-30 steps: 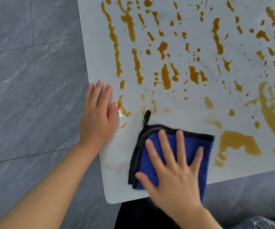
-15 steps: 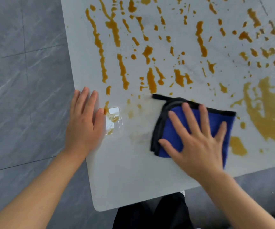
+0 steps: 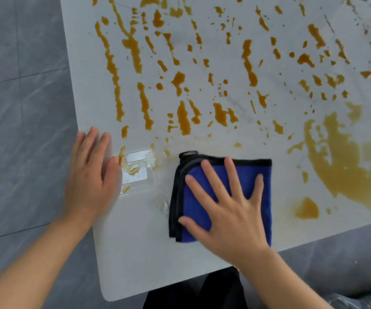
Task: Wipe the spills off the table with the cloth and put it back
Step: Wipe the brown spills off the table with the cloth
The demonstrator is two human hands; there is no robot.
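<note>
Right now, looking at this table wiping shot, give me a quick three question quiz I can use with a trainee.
1. True or false: the right hand lies flat with spread fingers on the blue cloth.
2. Multiple choice: where is the biggest orange spill relative to the cloth? A) to its left B) to its right C) under the left hand
3. Short answer: what does the left hand rest on?

Key
1. True.
2. B, it spreads toward the right side of the table.
3. The table's left edge, palm down, beside a clear plastic piece smeared with spill.
</note>
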